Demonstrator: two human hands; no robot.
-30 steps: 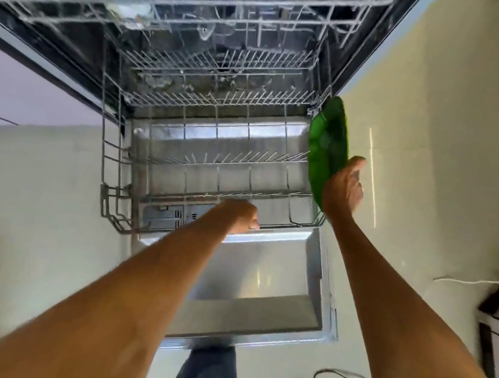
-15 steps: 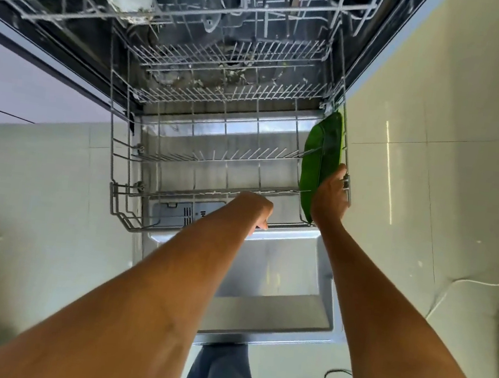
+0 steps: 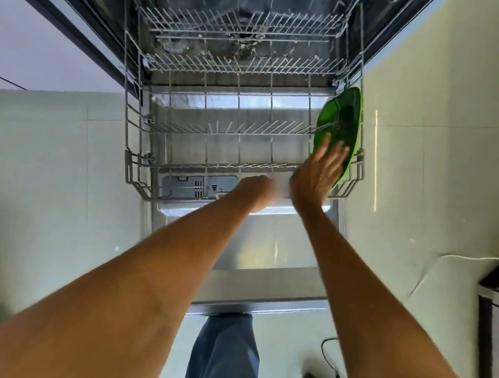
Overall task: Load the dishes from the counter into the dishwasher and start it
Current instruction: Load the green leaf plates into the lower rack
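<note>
Plate: the green plate (image 3: 341, 121) stands on edge at the right end of the lower rack (image 3: 132, 172), hard against the right side wire, so water can reach both faces and the middle stays free.
Right hand: the right hand (image 3: 318, 173) has fingers spread and nearly straight, laid flat on the plate's near face. No grip here; it looks like a steadying touch to seat the plate between the prongs.
Left hand: the left hand (image 3: 254, 189) sits at the rack's front edge, blurred; I cannot tell whether it is curled round the wire. Likely bracing the rack so it doesn't roll.
Rack: pulled out over the open door (image 3: 235, 243), handy for loading from above.
Progress: first plate in, the other rows of prongs bare, wash not started.
</note>
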